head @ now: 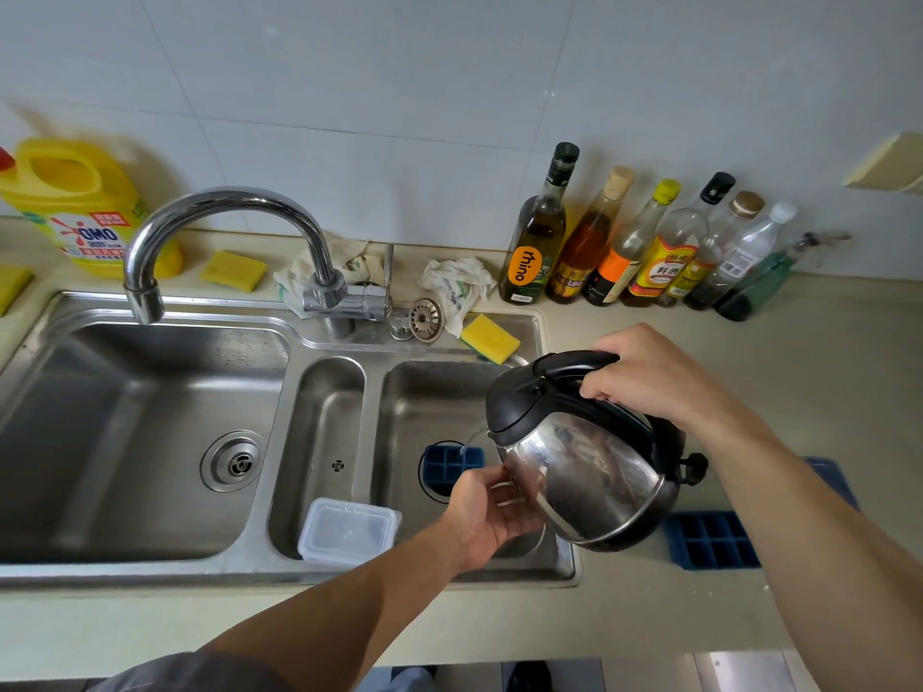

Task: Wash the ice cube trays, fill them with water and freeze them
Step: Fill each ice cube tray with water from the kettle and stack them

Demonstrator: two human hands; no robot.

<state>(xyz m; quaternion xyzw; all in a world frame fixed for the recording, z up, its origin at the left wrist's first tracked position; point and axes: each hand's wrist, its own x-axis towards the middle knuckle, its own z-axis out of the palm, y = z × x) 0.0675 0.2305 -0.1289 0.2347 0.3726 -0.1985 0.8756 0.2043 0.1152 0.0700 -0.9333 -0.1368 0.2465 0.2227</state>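
My right hand [644, 379] grips the black handle of a steel kettle [584, 467], tilted over the right sink basin [424, 392]. A thin stream of water runs from its spout into a blue ice cube tray [452, 462] lying in that basin. My left hand [487, 511] holds this tray at its near end, partly behind the kettle. A second blue ice cube tray [711, 539] lies on the counter right of the sink, partly hidden by my right forearm.
A clear lidded plastic box [347, 529] sits in the narrow middle basin. The faucet [220, 237] arches over the large left basin. Sponges [489, 338], rags, a strainer plug and a yellow detergent jug [75, 202] line the back. Several bottles [644, 242] stand at back right.
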